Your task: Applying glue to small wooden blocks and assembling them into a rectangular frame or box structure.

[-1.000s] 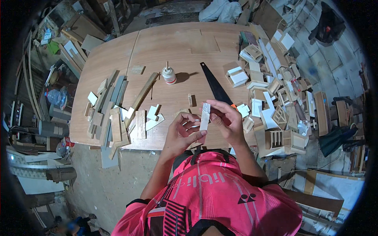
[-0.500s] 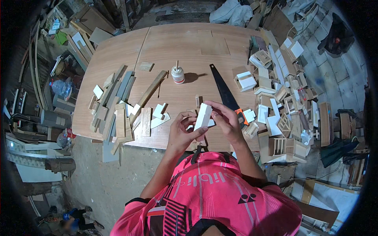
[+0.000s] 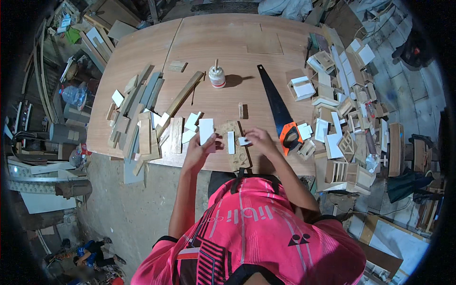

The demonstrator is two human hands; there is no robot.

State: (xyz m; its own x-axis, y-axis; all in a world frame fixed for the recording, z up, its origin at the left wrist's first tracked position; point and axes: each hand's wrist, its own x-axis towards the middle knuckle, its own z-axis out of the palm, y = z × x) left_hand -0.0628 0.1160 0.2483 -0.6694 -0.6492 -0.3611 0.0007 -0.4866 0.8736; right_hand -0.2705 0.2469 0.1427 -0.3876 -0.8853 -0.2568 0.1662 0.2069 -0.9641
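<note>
My left hand [image 3: 203, 148] grips a flat white rectangular block [image 3: 206, 129] by its lower right edge, holding it upright above the table's front. To the right, my right hand [image 3: 262, 141] has its fingers bent and closed at a small white piece [image 3: 243, 141]; its far end is hidden by the fingers. Between the hands, a narrow white strip [image 3: 231, 143] lies on a worn wooden board [image 3: 236, 163]. A small wooden block [image 3: 241, 111] stands just beyond the board.
A handsaw [image 3: 274, 97] with an orange handle lies to the right, beside piled small wooden pieces [image 3: 335, 145]. A white jar [image 3: 217, 78] with a stick in it stands mid-table [image 3: 199, 42]. Wood strips [image 3: 135, 111] and white offcuts [image 3: 192, 122] lie left. A person [image 3: 92, 254] is at lower left.
My hands have parted: the left has carried the white block leftward, while the right has let go of it and moved to the small white piece. The board and strip now show.
</note>
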